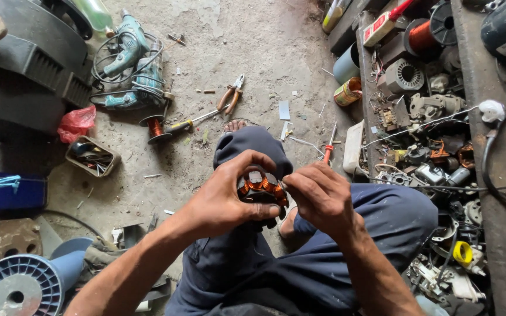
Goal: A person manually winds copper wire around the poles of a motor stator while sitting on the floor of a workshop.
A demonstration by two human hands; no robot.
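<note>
While the left hand [224, 196] wraps around a small motor coil [263, 188] held above the knee, the right hand [318, 196] pinches at its edge with closed fingertips. Copper windings already sit in place; what remains I cannot tell. On the floor, a small open box [93, 156] holds dark tools, beside pliers [231, 98] and drills [130, 64].
</note>
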